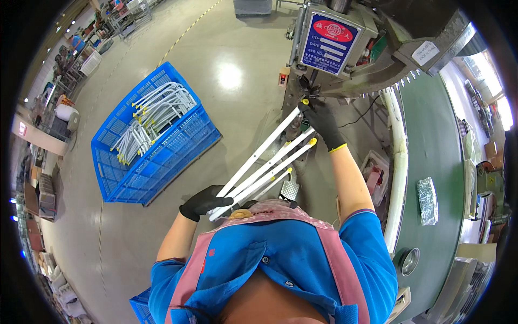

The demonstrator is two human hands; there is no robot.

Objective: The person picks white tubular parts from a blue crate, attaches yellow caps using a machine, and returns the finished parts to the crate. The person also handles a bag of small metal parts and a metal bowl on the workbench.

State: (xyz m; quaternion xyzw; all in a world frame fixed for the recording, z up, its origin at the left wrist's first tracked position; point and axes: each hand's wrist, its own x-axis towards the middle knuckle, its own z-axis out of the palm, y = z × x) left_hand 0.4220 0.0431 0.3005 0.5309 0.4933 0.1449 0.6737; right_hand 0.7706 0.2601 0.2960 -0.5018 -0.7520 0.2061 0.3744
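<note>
I see a blue plastic crate [186, 156] of bent white frames [170, 100] at left; my black-gloved left hand [205, 203] grips the white tubes [259, 152] low down, and they slant up to my right hand [322, 123], closed around one yellow-capped end [305, 101].

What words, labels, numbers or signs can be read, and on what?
Printed wording isn't copied here; it stands on:
Blue plate with red oval, on the machine: larger characters readable, finest print blurred.
White label, machine's dark housing: small, tilted, legible.
Pink apron: waist lettering, too unclear to read.
</note>
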